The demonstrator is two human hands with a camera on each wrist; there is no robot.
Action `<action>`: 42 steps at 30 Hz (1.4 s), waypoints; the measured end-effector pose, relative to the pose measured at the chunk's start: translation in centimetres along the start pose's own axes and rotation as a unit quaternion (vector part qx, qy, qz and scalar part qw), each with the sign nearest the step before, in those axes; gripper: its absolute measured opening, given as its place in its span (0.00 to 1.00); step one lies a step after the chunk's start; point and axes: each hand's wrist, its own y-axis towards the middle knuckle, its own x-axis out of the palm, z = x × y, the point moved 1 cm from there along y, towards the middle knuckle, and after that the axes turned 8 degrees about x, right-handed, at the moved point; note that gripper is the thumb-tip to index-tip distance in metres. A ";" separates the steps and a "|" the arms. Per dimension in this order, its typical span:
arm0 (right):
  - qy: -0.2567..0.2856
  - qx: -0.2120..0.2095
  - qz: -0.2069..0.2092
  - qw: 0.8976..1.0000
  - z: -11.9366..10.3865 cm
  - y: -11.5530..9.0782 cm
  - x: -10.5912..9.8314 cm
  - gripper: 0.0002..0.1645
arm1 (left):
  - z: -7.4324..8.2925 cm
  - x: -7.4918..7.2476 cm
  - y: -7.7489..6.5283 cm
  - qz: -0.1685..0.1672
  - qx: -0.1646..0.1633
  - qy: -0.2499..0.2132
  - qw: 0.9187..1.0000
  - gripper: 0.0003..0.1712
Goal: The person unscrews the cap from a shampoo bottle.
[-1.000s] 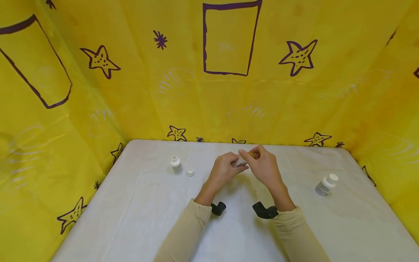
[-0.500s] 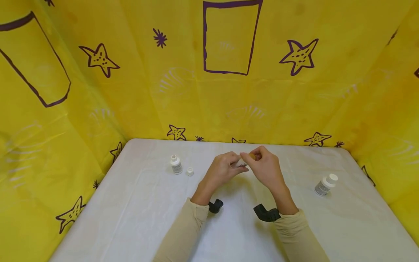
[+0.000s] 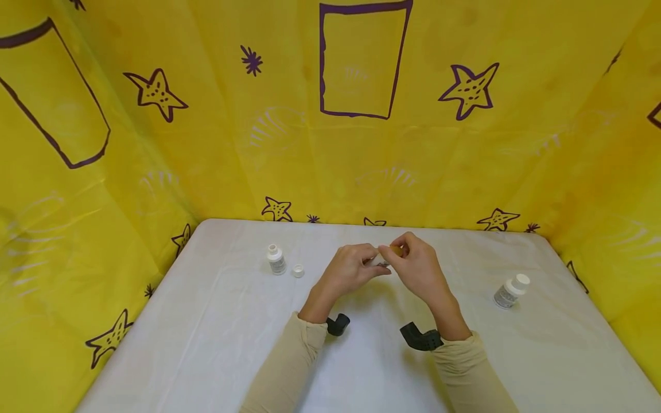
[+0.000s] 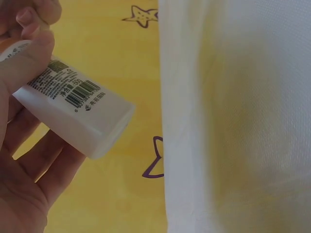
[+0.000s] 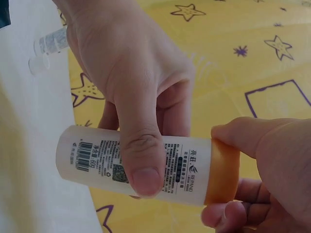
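Above the middle of the table, my left hand [image 3: 347, 268] grips a white bottle [image 5: 92, 155] with printed text and a barcode. Its thumb lies across the label in the right wrist view. An orange cap [image 5: 223, 170] sits on the bottle's end, and my right hand [image 3: 417, 265] pinches it between thumb and fingers. The bottle is tilted well over; in the left wrist view its white base [image 4: 109, 131] points away from the hands. My left palm and fingers partly hide the bottle in the head view.
At the left of the white-covered table [image 3: 217, 321] stands a small uncapped white bottle [image 3: 276, 261], a loose white cap [image 3: 298, 271] beside it. Another white bottle [image 3: 512, 291], capped, stands at the right. Yellow patterned cloth [image 3: 222, 143] encloses the back and sides.
Both hands stay together on the bottle, with only slight shifts of the fingers and wrists. The bottles and loose cap on the table keep their places.
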 end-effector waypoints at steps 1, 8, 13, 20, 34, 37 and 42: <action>-0.002 -0.003 -0.002 1.000 0.0 0.0 0.0 0.19 | 0.0 0.0 0.0 -0.002 0.000 -0.002 1.000 0.25; -0.014 -0.038 -0.009 0.999 -0.1 -0.1 -0.2 0.17 | 0.0 -0.2 0.0 -0.014 -0.014 -0.013 1.000 0.27; -0.020 -0.064 -0.014 0.998 -0.1 0.0 -0.4 0.15 | 0.0 -0.4 0.0 -0.023 -0.026 -0.025 0.999 0.26; -0.016 -0.083 -0.030 0.996 0.3 0.5 -0.3 0.14 | -0.1 -0.6 0.0 -0.035 -0.033 -0.025 0.999 0.14; -0.037 -0.133 -0.030 0.990 0.3 0.3 -0.5 0.14 | 0.0 -0.9 -0.1 -0.057 -0.048 -0.049 0.996 0.15; -0.039 -0.150 -0.033 0.987 0.3 0.2 -0.6 0.15 | 0.0 -1.0 -0.2 -0.057 -0.052 -0.048 0.996 0.13; -0.046 -0.171 -0.049 0.983 0.5 0.2 -1.0 0.22 | -0.2 -1.2 -0.2 -0.047 -0.068 -0.047 0.995 0.09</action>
